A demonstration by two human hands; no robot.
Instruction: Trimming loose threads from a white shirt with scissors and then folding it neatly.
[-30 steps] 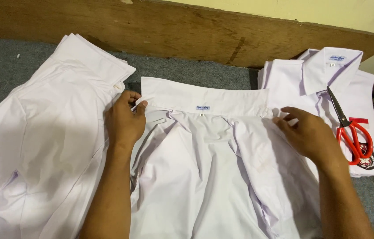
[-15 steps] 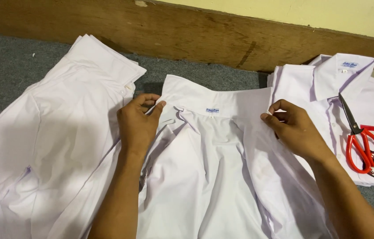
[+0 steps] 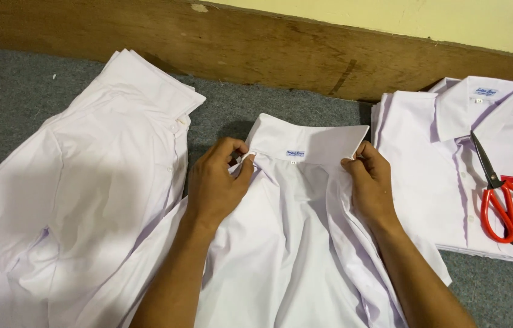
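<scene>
While the white cotton shirt (image 3: 293, 243) lies on the grey tabletop (image 3: 13, 85), left hand (image 3: 217, 182) and right hand (image 3: 370, 185) pinch its collar ends; pulling evenly should keep it flat.

Red-handled scissors (image 3: 502, 191) atop folded shirt stack (image 3: 426, 158); grey mat (image 3: 20, 91).

The white shirt (image 3: 293, 243) lies spread open, front up, on the grey carpet (image 3: 13, 91), its body rumpled into long folds running down from the neck. Its collar (image 3: 311, 141) stands flattened and turned toward the wooden board (image 3: 268, 48), with 1 small label sewn just inside the neckband. Measured from that board, the collar sits nearest and the shirt's body stretches away from it.
</scene>
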